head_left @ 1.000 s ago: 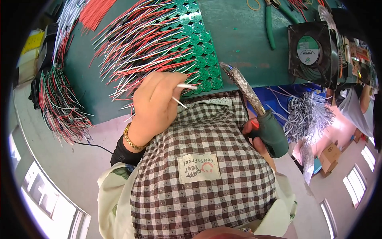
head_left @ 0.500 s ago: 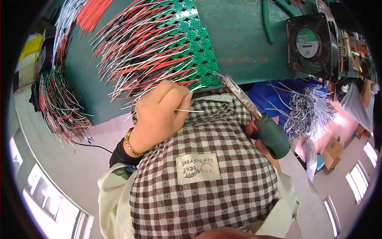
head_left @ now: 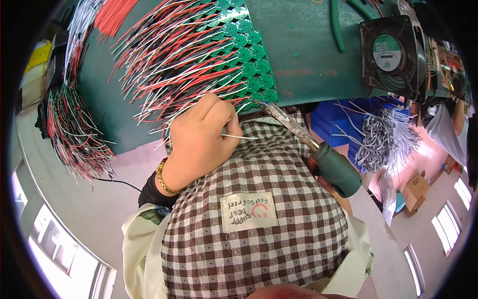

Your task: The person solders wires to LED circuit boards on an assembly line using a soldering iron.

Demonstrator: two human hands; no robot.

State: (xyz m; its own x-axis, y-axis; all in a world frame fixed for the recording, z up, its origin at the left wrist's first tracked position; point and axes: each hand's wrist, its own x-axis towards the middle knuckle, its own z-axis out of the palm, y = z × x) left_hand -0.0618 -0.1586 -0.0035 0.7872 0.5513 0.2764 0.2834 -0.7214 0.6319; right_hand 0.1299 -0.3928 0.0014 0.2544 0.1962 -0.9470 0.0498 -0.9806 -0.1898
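Observation:
Near the table's front edge, my left hand [head_left: 203, 137] is closed with a thin white wire [head_left: 243, 137] pinched in its fingers, the wire's end sticking out to the right. My right hand [head_left: 324, 182], mostly hidden behind the handle, grips a soldering iron [head_left: 337, 169] with a dark green handle and a worn metal barrel. The iron's tip is over the near corner of a green circuit board panel [head_left: 258, 66] of round units. Rows of red, white and black wires [head_left: 174, 74] lie across the panel and fan out to its left.
A black square fan [head_left: 391, 57] stands at the table's right. Green-handled pliers [head_left: 337, 25] lie farther back. Bundled wires [head_left: 79, 132] hang over the left edge; red wires [head_left: 113, 19] lie behind. Grey wires [head_left: 386, 139] sit by a blue bin [head_left: 328, 122] at right.
The soldering iron's tip has moved left and slightly nearer, onto the panel's near corner. My left hand stays almost in place, still pinching the white wire.

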